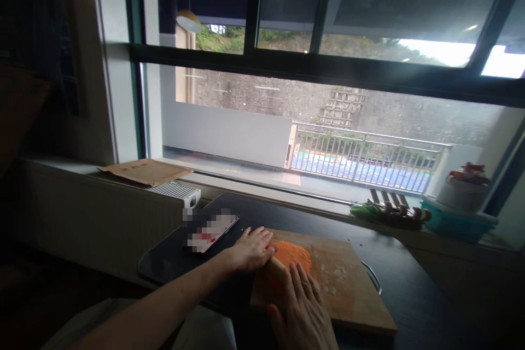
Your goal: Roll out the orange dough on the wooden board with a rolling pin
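A sheet of orange dough (296,253) lies on a wooden cutting board (348,262) dusted with white flour. A pale wooden rolling pin (275,269) rests slantwise across the near part of the dough. My left hand (252,249) lies on the far left end of the pin, fingers stretched out. Nearer to me, my right hand (305,306) lies flat over its other end, fingers extended and a little apart. Both palms hide the ends of the pin and part of the dough.
The board sits on a dark table (410,279), its metal handle (372,276) at the right. A phone-like flat object (213,233), partly blurred, lies on the left. Along the windowsill are a brown paper envelope (145,170), a dark rack (396,209) and a teal basket (457,221).
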The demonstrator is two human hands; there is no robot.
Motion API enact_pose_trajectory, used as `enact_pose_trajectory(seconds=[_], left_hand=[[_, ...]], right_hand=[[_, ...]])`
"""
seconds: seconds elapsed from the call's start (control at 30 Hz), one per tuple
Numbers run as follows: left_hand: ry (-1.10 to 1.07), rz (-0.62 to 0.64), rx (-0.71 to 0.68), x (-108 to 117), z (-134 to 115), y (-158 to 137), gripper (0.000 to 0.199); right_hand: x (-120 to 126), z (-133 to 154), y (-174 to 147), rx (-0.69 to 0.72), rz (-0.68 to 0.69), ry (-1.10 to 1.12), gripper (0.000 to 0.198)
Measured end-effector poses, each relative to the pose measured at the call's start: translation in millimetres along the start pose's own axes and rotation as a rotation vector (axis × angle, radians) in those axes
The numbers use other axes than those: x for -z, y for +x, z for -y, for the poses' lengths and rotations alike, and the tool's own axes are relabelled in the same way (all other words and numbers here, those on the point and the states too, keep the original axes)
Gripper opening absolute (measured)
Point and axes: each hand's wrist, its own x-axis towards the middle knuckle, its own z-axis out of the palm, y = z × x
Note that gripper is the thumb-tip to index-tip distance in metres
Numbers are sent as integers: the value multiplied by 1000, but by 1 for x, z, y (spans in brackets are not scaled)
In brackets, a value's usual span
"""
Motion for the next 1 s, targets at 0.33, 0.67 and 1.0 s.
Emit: enact_pose_trajectory(seconds=[0.33,0.67,1.0], left_hand=[[-16,-25,26,3,-27,84,70],[-2,-62,-47,-10,7,-19,62],[-3,-102,56,-4,-8,62,64]], right_hand=[[10,-47,29,-109,24,-131,55],[-33,-20,-26,151,-121,-22,57],[20,-34,61,-121,6,-30,52]])
